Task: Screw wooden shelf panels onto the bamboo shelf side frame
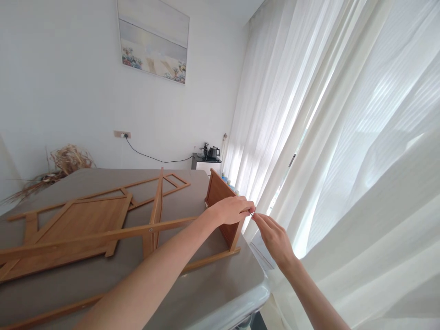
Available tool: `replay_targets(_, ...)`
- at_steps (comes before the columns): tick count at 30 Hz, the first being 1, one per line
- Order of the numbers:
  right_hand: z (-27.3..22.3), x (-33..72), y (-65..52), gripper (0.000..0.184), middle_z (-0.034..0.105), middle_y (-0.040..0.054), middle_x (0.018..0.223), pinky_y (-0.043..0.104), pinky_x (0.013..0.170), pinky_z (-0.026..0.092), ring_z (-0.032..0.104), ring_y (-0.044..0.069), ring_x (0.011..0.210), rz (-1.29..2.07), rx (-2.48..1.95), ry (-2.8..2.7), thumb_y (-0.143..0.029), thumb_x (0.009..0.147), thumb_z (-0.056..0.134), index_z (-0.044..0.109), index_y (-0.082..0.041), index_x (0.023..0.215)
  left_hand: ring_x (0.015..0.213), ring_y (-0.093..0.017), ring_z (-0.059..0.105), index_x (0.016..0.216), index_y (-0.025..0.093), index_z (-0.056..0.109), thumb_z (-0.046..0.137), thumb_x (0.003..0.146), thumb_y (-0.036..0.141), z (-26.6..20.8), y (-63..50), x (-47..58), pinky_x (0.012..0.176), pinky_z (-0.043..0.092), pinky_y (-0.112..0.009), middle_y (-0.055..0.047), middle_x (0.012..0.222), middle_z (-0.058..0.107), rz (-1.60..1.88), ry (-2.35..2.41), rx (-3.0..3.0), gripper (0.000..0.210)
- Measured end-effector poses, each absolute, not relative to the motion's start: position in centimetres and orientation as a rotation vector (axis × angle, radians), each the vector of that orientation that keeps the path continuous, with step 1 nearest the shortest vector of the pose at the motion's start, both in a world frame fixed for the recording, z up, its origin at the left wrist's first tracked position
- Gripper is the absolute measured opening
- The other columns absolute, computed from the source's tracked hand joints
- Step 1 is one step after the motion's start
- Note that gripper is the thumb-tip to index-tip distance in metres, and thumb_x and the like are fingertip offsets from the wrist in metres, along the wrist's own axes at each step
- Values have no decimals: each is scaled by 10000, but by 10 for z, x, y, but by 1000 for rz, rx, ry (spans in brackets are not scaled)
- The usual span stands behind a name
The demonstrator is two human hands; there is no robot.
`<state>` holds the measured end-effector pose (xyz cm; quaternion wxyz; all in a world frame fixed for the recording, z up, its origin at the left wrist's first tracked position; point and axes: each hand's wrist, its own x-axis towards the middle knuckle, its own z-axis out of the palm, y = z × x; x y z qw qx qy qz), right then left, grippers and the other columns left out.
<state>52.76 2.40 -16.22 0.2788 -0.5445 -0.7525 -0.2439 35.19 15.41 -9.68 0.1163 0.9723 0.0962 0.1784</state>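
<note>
Wooden frame (103, 224) lies on grey bed (220, 284) beside white curtains (343, 137).

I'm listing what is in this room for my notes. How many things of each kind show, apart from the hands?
Wooden furniture frame on the bed: 1
Small metal piece between left hand and right hand: 1
Wall picture: 1
Kettle: 1
Bundle of dry grass: 1
Wall socket: 1
Total: 6
</note>
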Motion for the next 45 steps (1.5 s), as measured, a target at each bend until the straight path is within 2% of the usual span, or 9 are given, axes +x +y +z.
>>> replay_targets(7,-155,525,22,399,666,89,1140,330,760,560,636,213,1039,-759,-1467,-2048,-82,976,347,530,-208,1307,952,-186,604,1022,241,575,410,973,294,-95,155,353,850,449,-294,-48,1048,601,495,245,2831,180)
replay_targets(15,-171,530,28,384,666,82,1176,327,823,553,631,213,1077,-849,-1381,-1987,-91,959,462,510,-208,1321,959,-198,601,1009,236,568,416,965,292,-95,155,354,826,439,-305,-48,1003,590,472,246,2850,167)
replay_targets(21,-168,531,27,392,649,87,1193,331,816,538,611,218,1099,-798,-1404,-2051,-73,971,393,516,-215,1315,968,-198,601,1027,240,570,420,966,304,-98,158,356,827,434,-304,-47,1022,589,465,259,2850,174)
replay_targets(26,-166,529,25,391,662,93,1120,317,734,517,626,210,997,-758,-1441,-2042,-60,966,348,540,-204,1274,974,-193,595,1028,240,569,412,969,299,-97,157,355,842,428,-302,-46,1024,593,460,259,2855,177)
replay_targets(30,-161,526,24,320,687,81,983,307,641,485,634,199,835,-710,-1508,-1996,-131,985,363,604,-204,1182,961,-195,598,1029,239,571,405,968,288,-93,154,354,826,432,-305,-50,1028,592,441,270,2857,184)
replay_targets(34,-155,515,24,254,711,49,910,313,654,511,659,189,746,-443,-1573,-1837,-305,999,427,664,-233,1057,953,-198,602,1000,234,571,417,960,283,-94,155,354,810,435,-303,-49,1005,598,452,261,2874,167)
replay_targets(40,-153,495,29,363,738,69,909,341,771,592,715,211,836,439,-1480,-1336,-529,929,518,652,-202,1012,928,-191,607,987,236,584,426,938,252,-97,156,355,817,443,-299,-45,989,603,497,268,2850,166)
replay_targets(42,-154,492,30,409,740,93,914,364,762,600,719,226,829,549,-1430,-1270,-560,906,539,640,-183,1024,911,-190,609,994,234,588,424,938,251,-96,155,354,810,447,-301,-48,999,604,493,277,2846,174)
replay_targets(45,-156,491,27,406,742,99,925,369,769,593,719,222,808,492,-1453,-1267,-567,904,536,636,-186,1001,915,-190,609,1017,236,594,422,946,268,-94,153,354,821,447,-303,-48,1021,603,488,288,2833,189)
